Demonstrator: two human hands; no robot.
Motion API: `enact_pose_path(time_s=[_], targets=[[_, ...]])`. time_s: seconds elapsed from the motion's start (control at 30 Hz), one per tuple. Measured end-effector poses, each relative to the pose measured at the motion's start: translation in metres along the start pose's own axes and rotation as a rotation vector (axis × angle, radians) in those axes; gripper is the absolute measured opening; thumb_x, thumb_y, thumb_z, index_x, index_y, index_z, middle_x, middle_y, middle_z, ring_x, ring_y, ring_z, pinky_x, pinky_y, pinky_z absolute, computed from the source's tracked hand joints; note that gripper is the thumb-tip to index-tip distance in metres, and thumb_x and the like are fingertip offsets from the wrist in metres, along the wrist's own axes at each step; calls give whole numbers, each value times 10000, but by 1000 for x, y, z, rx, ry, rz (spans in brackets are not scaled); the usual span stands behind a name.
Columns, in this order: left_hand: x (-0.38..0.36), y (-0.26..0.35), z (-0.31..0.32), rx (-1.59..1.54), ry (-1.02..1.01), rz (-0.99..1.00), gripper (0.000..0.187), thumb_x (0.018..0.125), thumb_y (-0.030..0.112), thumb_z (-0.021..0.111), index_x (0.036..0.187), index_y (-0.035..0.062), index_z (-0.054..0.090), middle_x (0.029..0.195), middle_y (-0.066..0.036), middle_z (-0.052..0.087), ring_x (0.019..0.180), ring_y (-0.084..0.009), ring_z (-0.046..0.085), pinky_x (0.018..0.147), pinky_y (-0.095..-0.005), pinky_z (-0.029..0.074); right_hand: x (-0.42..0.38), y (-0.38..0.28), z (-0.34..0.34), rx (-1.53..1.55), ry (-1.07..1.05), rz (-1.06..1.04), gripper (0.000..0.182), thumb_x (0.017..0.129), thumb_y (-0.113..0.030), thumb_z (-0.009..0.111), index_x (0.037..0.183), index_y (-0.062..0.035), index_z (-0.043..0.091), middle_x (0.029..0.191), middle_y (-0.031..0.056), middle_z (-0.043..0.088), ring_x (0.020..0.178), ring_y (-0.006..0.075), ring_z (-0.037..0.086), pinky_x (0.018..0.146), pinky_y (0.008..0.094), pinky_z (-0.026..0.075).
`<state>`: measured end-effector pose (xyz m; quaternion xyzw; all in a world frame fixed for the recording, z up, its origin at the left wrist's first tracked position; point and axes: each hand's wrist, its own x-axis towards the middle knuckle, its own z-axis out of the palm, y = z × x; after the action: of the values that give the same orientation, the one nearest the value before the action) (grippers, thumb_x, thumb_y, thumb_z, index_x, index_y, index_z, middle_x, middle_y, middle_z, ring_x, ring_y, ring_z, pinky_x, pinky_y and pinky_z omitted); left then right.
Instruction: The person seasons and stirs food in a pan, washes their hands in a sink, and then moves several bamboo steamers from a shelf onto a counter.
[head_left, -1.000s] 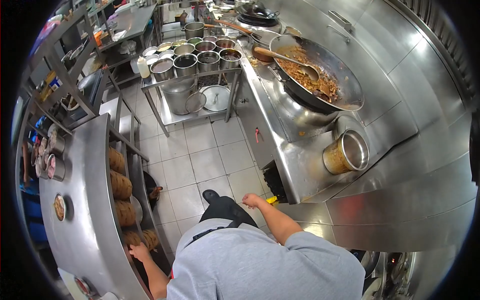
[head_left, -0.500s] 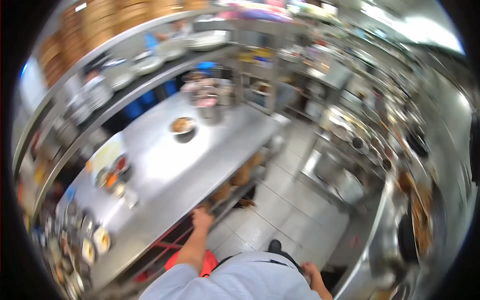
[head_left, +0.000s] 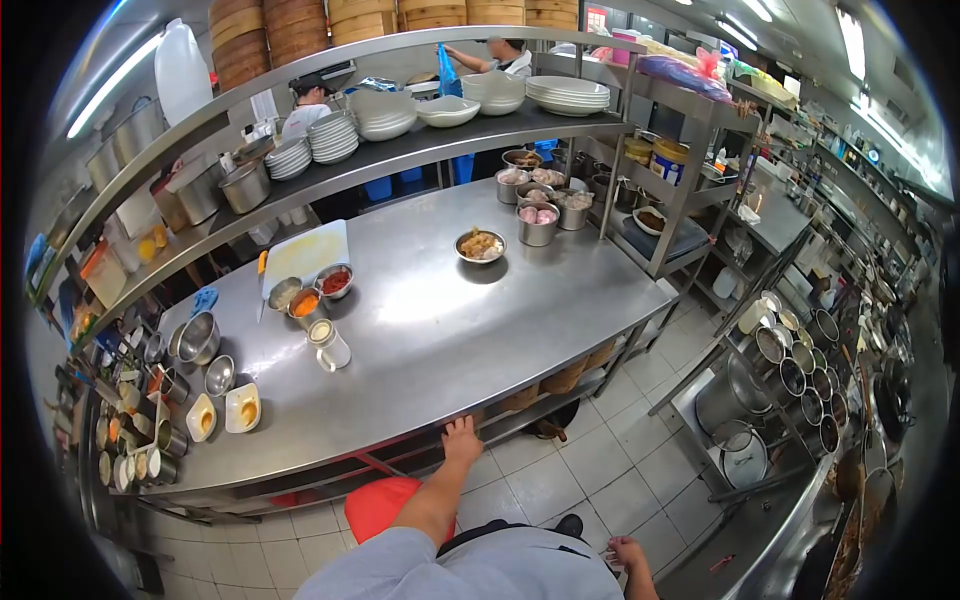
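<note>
I have turned from the wok to the prep side: my left hand [head_left: 462,440] now rests flat-fingered on the tabletop [head_left: 420,330] edge, holding nothing, and my right hand [head_left: 625,552] hangs loosely curled, empty, by my hip.

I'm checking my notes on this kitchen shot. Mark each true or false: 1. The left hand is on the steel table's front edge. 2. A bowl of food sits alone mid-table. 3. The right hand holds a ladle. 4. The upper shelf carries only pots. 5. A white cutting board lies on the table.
1. True: the left hand rests on the edge of the table.
2. True: the bowl.
3. False: the right hand looks empty.
4. False: the shelf carries stacked plates and bowls.
5. True: the cutting board.
</note>
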<state>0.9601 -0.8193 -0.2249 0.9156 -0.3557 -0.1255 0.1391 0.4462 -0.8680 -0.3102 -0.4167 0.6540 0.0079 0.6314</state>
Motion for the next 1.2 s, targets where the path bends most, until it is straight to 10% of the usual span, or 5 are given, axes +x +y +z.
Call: enact_pose_path(time_s=[0.6,1.2], targets=[[11,-7,2,56,-69,-24,615,760,277,635,1312,107,424,1354,-123,418,1297,-349,343,1019,-584,310,47,72,-22,-43,84,-105,168,829,-112,643,950,4,656,839,69,681,730,178,641,680,308,522],[16,-10,-9,38,-191,-33,524,778,292,635,1235,82,485,1212,-152,506,1136,-350,509,919,-472,456,-7,3,7,-301,26,-234,324,874,-337,520,843,-45,656,719,89,641,595,204,556,530,368,457]])
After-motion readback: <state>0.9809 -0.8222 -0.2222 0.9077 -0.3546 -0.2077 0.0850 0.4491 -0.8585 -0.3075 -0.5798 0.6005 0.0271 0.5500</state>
